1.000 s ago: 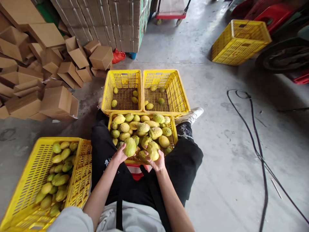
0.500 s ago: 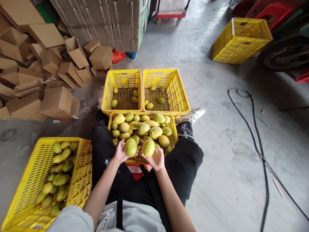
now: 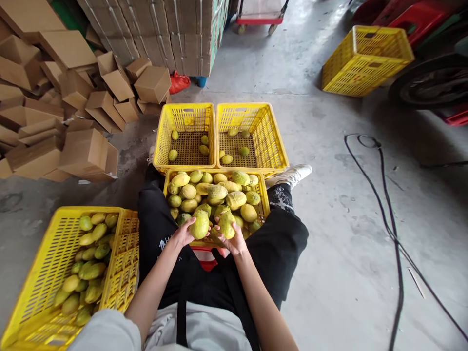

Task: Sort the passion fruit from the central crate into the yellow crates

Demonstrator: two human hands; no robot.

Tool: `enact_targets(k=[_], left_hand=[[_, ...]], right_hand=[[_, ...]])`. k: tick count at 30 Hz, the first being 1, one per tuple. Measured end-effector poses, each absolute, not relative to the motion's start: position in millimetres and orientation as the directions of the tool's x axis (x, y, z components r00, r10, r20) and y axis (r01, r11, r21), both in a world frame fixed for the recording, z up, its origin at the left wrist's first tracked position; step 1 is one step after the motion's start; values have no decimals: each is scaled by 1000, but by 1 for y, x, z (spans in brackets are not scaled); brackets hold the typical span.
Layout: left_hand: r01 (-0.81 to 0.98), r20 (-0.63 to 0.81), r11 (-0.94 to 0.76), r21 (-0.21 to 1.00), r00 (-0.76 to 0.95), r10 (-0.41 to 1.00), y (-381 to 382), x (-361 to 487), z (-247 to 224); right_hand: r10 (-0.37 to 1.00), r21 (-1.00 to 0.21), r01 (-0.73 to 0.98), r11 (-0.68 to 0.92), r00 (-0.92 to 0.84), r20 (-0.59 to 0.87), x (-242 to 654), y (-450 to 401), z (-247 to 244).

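Note:
My left hand (image 3: 185, 232) grips a rounded yellow-green fruit (image 3: 199, 224) from its left side. In my right hand (image 3: 234, 238) is a second yellow-green fruit (image 3: 226, 224), bumpier and tilted. They could be small papayas or large lemons; I cannot tell which. Both are held side by side, slightly apart, over the near edge of a full yellow crate (image 3: 267, 200) between my legs. Many similar fruits (image 3: 217, 192) are heaped in that crate, round and elongated, some ridged. The undersides of the held fruits are hidden by my fingers.
Beyond stand a left crate (image 3: 156, 141) and a right crate (image 3: 280, 141), each with a few fruits. Another fruit-filled crate (image 3: 40, 273) sits at my left. Cardboard boxes (image 3: 86, 151) lie far left. A yellow crate (image 3: 365, 63) and black cable (image 3: 388, 214) are at right.
Both fruits have been turned in my hands. The right one now tilts and its surface shows differently; my fingers have shifted around both. The crates stay where they were.

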State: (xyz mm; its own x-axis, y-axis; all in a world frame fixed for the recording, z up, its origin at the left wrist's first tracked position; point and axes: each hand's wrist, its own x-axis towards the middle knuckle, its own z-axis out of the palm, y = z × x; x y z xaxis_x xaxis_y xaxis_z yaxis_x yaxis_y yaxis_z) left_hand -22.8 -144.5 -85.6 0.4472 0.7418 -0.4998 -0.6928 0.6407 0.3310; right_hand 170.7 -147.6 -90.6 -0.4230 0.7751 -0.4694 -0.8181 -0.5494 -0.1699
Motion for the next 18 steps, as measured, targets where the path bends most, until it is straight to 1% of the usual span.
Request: enact_targets(k=[5,10,13,18], left_hand=[[-693,-542,634,343,405,736,-143,-21,-85],[-705,-632,634,317,342,696,-140,-21,-80],[-744,-664,609,274,311,680,-137,-22,-78],[-810,-649,552,198,314,693,-136,-23,-81]], right_hand=[[767,-222,-815,-535,-358,-532,166,-145,-92],[752,-154,-833,-532,-381,-537,171,-143,-89],[768,-141,-844,-518,-386,-511,171,-142,-87],[783,-184,-846,-501,-353,-513,169,-142,-86]])
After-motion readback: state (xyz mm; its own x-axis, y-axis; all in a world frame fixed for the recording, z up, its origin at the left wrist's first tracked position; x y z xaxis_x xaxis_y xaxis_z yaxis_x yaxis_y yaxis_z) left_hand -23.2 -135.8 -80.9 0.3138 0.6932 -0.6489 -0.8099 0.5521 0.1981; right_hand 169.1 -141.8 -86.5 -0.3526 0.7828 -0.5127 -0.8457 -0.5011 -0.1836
